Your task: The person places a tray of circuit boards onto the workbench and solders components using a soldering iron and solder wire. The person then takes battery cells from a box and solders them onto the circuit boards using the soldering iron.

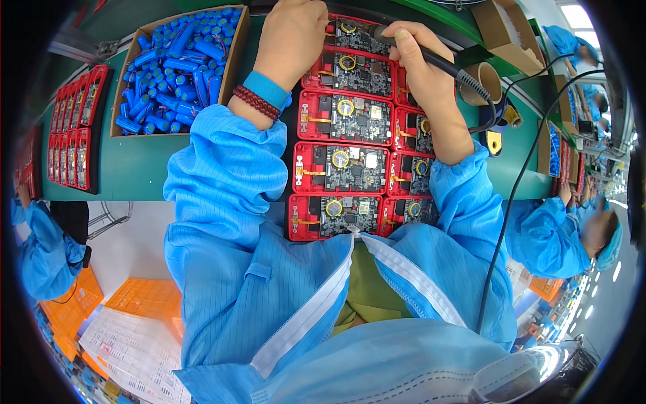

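My right hand (424,71) is closed around the dark handle of a soldering iron (444,64), which points left over the farthest circuit board (363,42). At the far left corner of that board, my left hand (293,34) has its fingers pinched together; whatever is between them is hidden. Under both hands lie two columns of red plastic housings (304,151), each with a dark circuit board (367,121) and a round, yellow-ringed part. My right forearm covers part of the right column.
Left of my arm stands a cardboard box (245,44) heaped with blue cylindrical batteries (178,74). More red housings (84,158) lie farther left on the green table (134,168). At right are a brown cylinder (479,84), a yellow sponge (494,143) and a hanging black cable (515,192). Co-workers sit on both sides.
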A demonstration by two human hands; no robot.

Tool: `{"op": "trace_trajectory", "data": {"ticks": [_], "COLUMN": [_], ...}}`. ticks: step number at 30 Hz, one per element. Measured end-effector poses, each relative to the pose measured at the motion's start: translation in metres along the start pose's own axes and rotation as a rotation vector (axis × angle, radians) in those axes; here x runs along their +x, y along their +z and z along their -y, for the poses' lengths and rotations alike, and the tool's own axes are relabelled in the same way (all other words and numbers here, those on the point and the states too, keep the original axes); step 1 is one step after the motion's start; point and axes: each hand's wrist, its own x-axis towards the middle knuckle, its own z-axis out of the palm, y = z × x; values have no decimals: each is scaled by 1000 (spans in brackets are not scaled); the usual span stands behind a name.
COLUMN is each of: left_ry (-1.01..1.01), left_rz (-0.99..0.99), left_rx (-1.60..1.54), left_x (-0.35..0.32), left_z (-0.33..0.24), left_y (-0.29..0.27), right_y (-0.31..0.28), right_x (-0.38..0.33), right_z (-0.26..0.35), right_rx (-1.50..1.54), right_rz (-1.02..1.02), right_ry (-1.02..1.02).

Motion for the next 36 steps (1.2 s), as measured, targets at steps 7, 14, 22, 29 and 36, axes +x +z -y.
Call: {"op": "trace_trajectory", "data": {"ticks": [7, 14, 22, 29, 36], "left_ry": [46, 39, 31, 27, 44], "left_rz": [-22, 5, 79, 99, 101], "left_rx": [-24, 23, 29, 34, 69], "left_x": [1, 2, 6, 7, 7], "left_z": [0, 3, 6, 9, 9], "left_y": [0, 1, 1, 2, 2], "right_y": [0, 1, 1, 0, 1], "right_x": [0, -1, -2, -2, -2], "right_z": [-3, -3, 0, 0, -3], "right_rx": [34, 65, 57, 51, 30], "right_rz": [-17, -40, -15, -17, -13], "right_ry": [5, 22, 37, 32, -1]}}
